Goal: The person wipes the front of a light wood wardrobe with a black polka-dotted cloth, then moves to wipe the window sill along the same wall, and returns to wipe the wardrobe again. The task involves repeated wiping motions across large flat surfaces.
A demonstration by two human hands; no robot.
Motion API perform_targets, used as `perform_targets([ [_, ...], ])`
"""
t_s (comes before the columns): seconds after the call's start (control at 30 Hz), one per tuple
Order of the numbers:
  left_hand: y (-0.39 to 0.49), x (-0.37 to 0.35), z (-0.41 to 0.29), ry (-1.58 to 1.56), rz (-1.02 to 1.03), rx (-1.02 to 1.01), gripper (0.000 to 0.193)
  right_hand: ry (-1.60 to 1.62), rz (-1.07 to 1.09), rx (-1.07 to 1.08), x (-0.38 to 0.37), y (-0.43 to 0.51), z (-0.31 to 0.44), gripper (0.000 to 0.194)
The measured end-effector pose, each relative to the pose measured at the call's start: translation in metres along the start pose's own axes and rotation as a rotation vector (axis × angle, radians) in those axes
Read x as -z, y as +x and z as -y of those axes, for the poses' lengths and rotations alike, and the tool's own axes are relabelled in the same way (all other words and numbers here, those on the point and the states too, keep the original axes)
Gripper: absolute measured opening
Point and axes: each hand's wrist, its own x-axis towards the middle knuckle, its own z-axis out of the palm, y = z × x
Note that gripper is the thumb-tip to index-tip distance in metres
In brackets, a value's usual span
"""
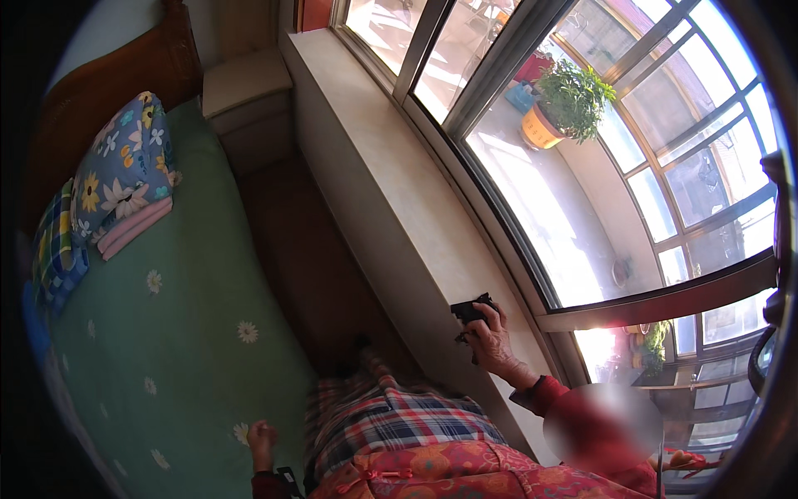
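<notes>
My right hand (492, 340) grips a small black object (471, 309) over the inner edge of the pale window sill (386, 162); what kind of object it is, I cannot tell. At the bottom, to the left of my body, my left hand (262, 435) is above the green bedsheet (206, 374) with daisy prints. Its fingers look curled, and nothing is seen in them. A black item (288, 481) lies by the left wrist. A checked cloth (405, 411) hangs over my front, below a red patterned garment (436, 471).
A flowered pillow (124, 168) rests on folded pink cloth (136, 227) near the wooden headboard (112, 68). A bedside cabinet (246, 81) stands between bed and sill. Beyond the sliding window frame (486, 206) is a potted plant (542, 128). Dark floor (299, 237) runs beside the bed.
</notes>
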Motion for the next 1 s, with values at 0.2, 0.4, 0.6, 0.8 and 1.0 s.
perform_targets([
  [0.2, -0.009, 0.013, 0.034, -0.055, -0.071, -0.017, 0.017, 0.015, -0.061, 0.055, -0.023, 0.122, -0.023, 0.022],
  [0.4, -0.049, 0.009, 0.033, -0.091, -0.051, 0.121, 0.024, 0.007, -0.146, 0.040, -0.043, 0.244, -0.046, 0.020],
  [0.6, -0.060, 0.003, 0.023, 0.000, -0.046, 0.173, 0.026, 0.064, -0.101, 0.024, -0.036, 0.200, -0.035, 0.021],
  [0.8, -0.001, -0.008, 0.029, 0.143, 0.197, 0.067, 0.021, -0.024, -0.016, 0.026, 0.004, 0.032, -0.027, 0.021],
  [1.0, 0.048, -0.066, -0.003, 0.189, 0.279, 0.064, 0.024, -0.027, 0.070, -0.172, 0.041, -0.157, 0.001, 0.027],
])
